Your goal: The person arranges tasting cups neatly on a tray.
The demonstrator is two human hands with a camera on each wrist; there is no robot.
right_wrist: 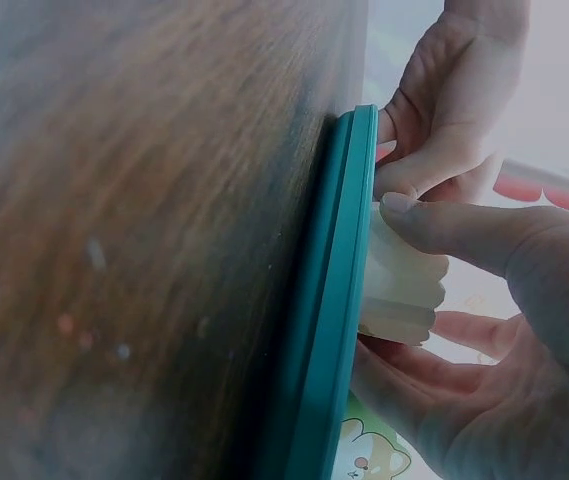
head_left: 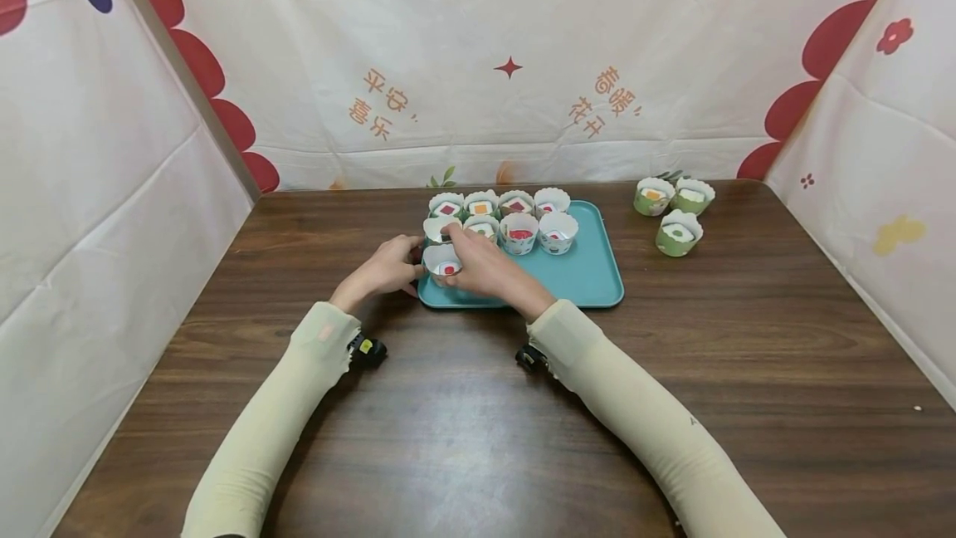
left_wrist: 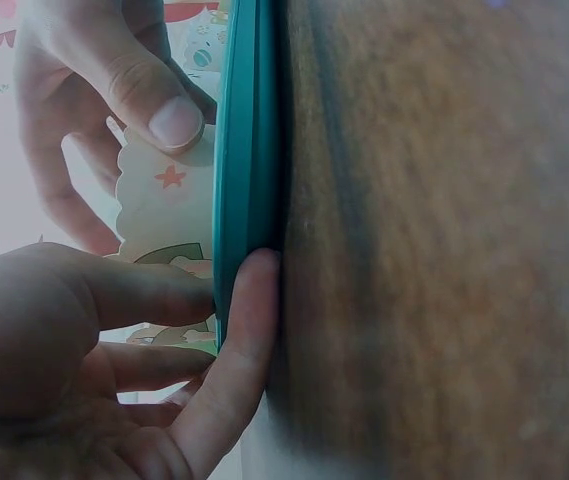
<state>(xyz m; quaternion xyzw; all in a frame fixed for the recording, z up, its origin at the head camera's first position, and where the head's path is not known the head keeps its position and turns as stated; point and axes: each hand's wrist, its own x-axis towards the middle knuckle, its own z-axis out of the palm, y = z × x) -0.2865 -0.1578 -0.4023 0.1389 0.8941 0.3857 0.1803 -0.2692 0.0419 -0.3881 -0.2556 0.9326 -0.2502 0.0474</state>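
Observation:
At the front-left corner of the teal tray (head_left: 586, 274), my right hand (head_left: 487, 264) grips a scalloped paper cup (head_left: 439, 256) with a red-marked piece inside. The right wrist view shows the right hand (right_wrist: 519, 320) with its thumb and fingers around the pale cup (right_wrist: 399, 285), close above the tray. My left hand (head_left: 384, 266) is at the tray's left edge, beside the same cup. In the left wrist view, the left hand's extended fingers (left_wrist: 244, 345) touch the tray rim (left_wrist: 249, 150), and others lie against the cup (left_wrist: 169, 190).
Two rows of cups stand behind on the tray, among them one with red contents (head_left: 519, 234) and one at the right end (head_left: 558, 233). Several green cups, one nearest (head_left: 678, 234), stand on the brown table (head_left: 463, 438) to the right. A patterned cloth (head_left: 448, 40) hangs behind.

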